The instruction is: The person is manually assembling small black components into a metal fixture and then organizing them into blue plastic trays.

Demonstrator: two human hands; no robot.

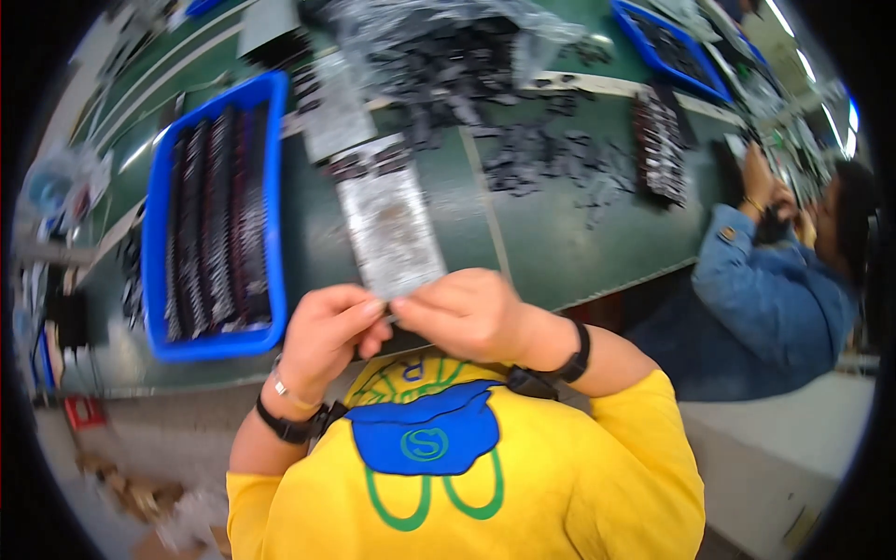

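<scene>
My left hand (pixel 327 334) and my right hand (pixel 474 314) meet fingertip to fingertip at the table's near edge. Both are closed in a pinch; whatever sits between the fingers is too small or hidden to make out. Just beyond them lies a long silvery plate (pixel 390 219), its near end partly covered by my fingers. Small dark pieces (pixel 369 161) line the far end of that plate. Behind it rests a second pale grey plate (pixel 334 112), with more dark pieces along its left side.
Left stands a blue tray (pixel 278 205) holding several long dark rows of parts. Loose black pieces (pixel 551 161) spread across the green table (pixel 579 243) under a clear plastic bag (pixel 373 33). A stack of dark parts (pixel 659 149) stands right. A person in denim (pixel 775 289) works farther right.
</scene>
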